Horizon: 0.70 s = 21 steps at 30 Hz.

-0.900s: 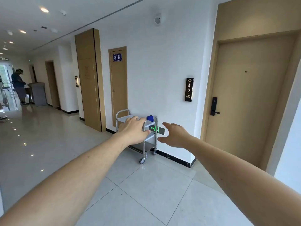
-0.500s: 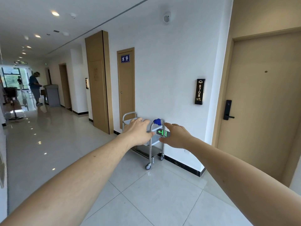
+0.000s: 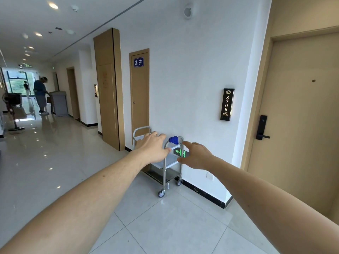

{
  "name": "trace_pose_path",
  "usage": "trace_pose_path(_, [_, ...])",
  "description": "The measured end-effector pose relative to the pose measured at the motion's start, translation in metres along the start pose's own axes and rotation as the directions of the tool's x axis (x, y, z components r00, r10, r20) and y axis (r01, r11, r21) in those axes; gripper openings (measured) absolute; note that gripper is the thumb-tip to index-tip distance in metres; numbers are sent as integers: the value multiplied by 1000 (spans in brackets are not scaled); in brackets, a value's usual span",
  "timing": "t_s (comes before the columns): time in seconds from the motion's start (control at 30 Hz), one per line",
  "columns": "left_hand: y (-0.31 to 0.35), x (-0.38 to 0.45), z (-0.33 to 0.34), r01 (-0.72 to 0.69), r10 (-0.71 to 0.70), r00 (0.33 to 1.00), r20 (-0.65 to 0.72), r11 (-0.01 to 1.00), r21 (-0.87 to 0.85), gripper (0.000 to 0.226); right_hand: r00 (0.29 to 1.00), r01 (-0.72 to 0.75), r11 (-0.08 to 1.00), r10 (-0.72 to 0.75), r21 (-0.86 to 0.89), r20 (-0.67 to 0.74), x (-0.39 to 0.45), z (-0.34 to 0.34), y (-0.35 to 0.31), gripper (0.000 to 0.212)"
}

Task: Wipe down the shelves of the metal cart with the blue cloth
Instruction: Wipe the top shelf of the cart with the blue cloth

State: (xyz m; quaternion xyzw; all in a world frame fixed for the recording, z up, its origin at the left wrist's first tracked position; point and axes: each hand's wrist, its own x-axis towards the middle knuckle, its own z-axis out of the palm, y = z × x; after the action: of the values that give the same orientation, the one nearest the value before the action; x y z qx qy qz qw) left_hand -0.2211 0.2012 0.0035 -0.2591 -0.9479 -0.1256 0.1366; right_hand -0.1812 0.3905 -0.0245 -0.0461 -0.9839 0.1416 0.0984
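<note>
Head view, the only one here: both arms reach straight ahead down a tiled corridor, and neither touches anything. The left hand (image 3: 153,147) hangs with fingers loosely spread and holds nothing; the right hand (image 3: 197,155) is likewise slack, fingers relaxed and empty. Both are seen from behind, overlapping the metal cart (image 3: 165,167) only in the picture; the cart itself stands well beyond them, parked against the white wall (image 3: 192,79) on its castors.

The blue cloth (image 3: 173,140) is bunched on top of the cart's nearer handle hoop, at the end facing the person. In the picture it sits between the two hands, slightly above them and a touch closer to the right one, so the right hand looks the likelier to take it, though the difference is small. The cart's long axis runs along the wall, away and to the left, with its shelves stacked one above another; the lowest is dark and shaded.

My judgement: wiping has not begun, and the person must close the floor gap before the cloth is within reach.

A green exit sign (image 3: 180,153) glows low on the wall behind the cart. Another person (image 3: 41,94) stands far down the corridor.
</note>
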Motion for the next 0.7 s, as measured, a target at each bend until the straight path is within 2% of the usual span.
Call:
trace_pose_path(0.17, [-13, 43, 26, 1, -1, 1000, 11, 1000, 11, 62, 999, 0, 1000, 0, 27, 36, 44, 22, 16, 75])
trace_pose_path(0.37, [-41, 104, 62, -8, 8, 999, 40, 1000, 9, 63, 998, -13, 999, 11, 45, 55, 107, 51, 24, 79])
trace_pose_path(0.6, [-93, 204, 85, -62, 63, 997, 55, 998, -15, 63, 997, -72, 996, 71, 58, 22, 216, 71, 24, 83])
trace_pose_path(0.7, [-118, 249, 92, -70, 73, 995, 63, 997, -44, 61, 996, -84, 995, 83, 58, 22, 264, 78, 24, 77])
